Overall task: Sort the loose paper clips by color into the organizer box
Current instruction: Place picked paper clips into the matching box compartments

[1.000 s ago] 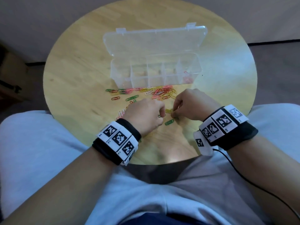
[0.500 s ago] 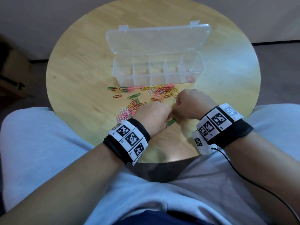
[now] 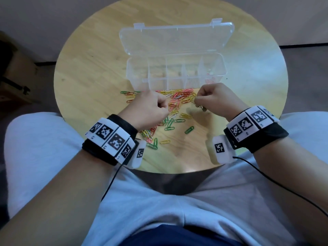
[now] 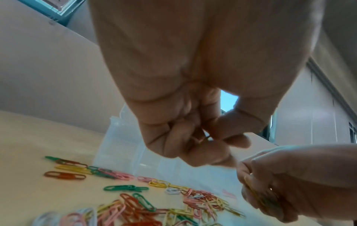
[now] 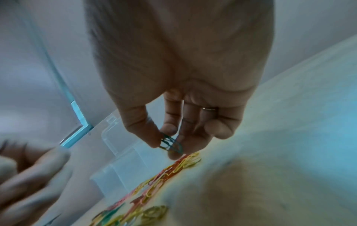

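The clear organizer box (image 3: 174,72) stands on the round wooden table (image 3: 88,77) with its lid (image 3: 175,39) open flat behind it. A few pink clips (image 3: 210,79) lie in its rightmost compartment. Loose paper clips (image 3: 179,99) in green, yellow, red, pink and white are scattered in front of the box. My right hand (image 3: 197,102) is lifted over the pile and pinches several green clips (image 5: 171,143) between thumb and fingers. My left hand (image 3: 164,105) hovers to its left, fingers curled, with a thin clip (image 4: 207,137) pinched at the thumb.
More clips (image 3: 152,137) lie near the table's front edge, under my left wrist. A single green clip (image 3: 189,129) sits apart between the hands. My lap is against the near edge. A brown box (image 3: 14,82) stands on the floor at the left.
The hands were together low over the near clips. They have risen and drawn apart, the left going left and the right going toward the box with its clips.
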Motion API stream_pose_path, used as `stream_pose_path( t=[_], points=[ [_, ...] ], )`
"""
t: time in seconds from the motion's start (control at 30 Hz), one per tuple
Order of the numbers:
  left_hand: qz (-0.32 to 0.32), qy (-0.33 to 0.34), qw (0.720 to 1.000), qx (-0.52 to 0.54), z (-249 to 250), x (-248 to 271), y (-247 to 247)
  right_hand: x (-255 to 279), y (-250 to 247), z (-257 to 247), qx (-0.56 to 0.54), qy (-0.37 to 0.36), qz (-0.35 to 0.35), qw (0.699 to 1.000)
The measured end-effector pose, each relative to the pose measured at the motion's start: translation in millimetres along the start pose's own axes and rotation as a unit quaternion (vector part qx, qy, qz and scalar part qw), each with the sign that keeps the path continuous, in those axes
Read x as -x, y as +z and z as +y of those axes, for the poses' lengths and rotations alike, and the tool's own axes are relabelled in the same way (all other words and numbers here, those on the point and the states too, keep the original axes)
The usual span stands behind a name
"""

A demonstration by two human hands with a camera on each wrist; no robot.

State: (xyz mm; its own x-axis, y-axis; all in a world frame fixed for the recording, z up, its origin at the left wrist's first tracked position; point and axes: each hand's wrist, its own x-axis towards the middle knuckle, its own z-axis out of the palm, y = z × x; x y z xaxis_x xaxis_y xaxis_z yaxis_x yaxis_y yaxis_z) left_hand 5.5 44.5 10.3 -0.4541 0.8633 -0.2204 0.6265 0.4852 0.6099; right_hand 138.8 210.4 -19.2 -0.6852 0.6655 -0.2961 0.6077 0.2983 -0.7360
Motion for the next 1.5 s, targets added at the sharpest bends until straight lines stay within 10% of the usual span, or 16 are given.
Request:
stream_pose_path(
  t=[0.37, 0.63, 0.87, 1.5],
  points=[
    [-0.146, -0.008, 0.975, -0.167, 2, 12, 16, 0, -5, 5, -0.030, 0.010, 0.011, 0.999],
    [-0.175, -0.036, 0.953, -0.247, 9, 17, 32, 8, -7, -10, -0.272, 0.124, -0.073, 0.951],
    [-0.201, -0.044, 0.952, -0.226, 6, 12, 34, 15, 5, -13, 0.144, -0.024, -0.060, 0.987],
    [-0.214, -0.041, 0.969, -0.116, 2, 8, 33, 9, 20, -5, 0.256, -0.057, -0.062, 0.963]
  ],
)
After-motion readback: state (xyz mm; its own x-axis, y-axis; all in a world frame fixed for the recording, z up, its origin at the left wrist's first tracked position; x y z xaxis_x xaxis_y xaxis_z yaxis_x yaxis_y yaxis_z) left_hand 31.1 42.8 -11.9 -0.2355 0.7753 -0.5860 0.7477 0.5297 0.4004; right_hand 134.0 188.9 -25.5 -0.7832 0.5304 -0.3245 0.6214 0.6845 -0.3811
